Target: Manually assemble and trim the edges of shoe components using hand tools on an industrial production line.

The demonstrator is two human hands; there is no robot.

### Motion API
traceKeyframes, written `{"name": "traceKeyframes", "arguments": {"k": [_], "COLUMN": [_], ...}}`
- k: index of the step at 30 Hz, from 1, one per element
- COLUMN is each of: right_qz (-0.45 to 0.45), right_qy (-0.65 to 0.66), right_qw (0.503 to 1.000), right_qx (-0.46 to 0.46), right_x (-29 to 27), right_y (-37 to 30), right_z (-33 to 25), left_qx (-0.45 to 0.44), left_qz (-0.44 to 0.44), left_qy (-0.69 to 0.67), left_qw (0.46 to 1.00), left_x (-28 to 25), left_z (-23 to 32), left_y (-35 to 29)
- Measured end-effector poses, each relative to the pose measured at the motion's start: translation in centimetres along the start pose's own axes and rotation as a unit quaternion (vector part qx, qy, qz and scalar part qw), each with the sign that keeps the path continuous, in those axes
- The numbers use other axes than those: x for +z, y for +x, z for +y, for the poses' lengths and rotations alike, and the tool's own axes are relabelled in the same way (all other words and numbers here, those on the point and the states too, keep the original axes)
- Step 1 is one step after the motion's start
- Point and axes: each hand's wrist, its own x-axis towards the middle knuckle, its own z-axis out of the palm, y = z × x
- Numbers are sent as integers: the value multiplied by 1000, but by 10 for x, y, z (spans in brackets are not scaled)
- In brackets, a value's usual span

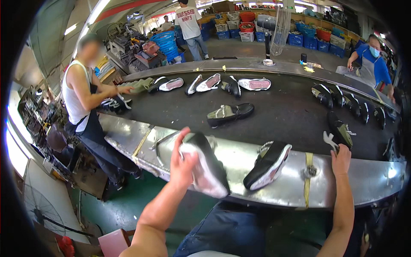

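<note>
My left hand (pixel 183 165) grips a black shoe (pixel 209 171) by one end. Its underside faces me, with a white rim and a pink insole board and no outsole, slightly blurred. A second black shoe (pixel 269 165) rests tilted on the metal ledge to the right, also white along its lower edge. Farther right, my right hand (pixel 341 159) is closed round the lower end of a pale grey fork-ended piece (pixel 329 140), whose kind I cannot make out. Just beyond that hand, a black and olive shoe (pixel 341 130) lies on the dark belt.
Along the near side runs a shiny metal ledge (pixel 231 158). On the dark belt (pixel 282 107) lie a black and olive shoe (pixel 230 115) and several others. A co-worker (pixel 87 85) handles shoes at left; another person (pixel 372 64) stands at far right. A caged fan (pixel 280 32) stands beyond.
</note>
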Motion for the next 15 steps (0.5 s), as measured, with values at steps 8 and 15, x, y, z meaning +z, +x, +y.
{"name": "traceKeyframes", "arguments": {"k": [8, 15], "right_qz": [-276, -409], "right_qy": [430, 438], "right_qw": [847, 772], "right_qx": [147, 212], "right_x": [-129, -123], "right_y": [-219, -320], "right_z": [-243, -350], "left_qx": [-252, -296], "left_qz": [-144, -194], "left_qy": [148, 93], "left_qw": [945, 931], "left_x": [-32, -50], "left_z": [-49, -141], "left_y": [-219, -278]}}
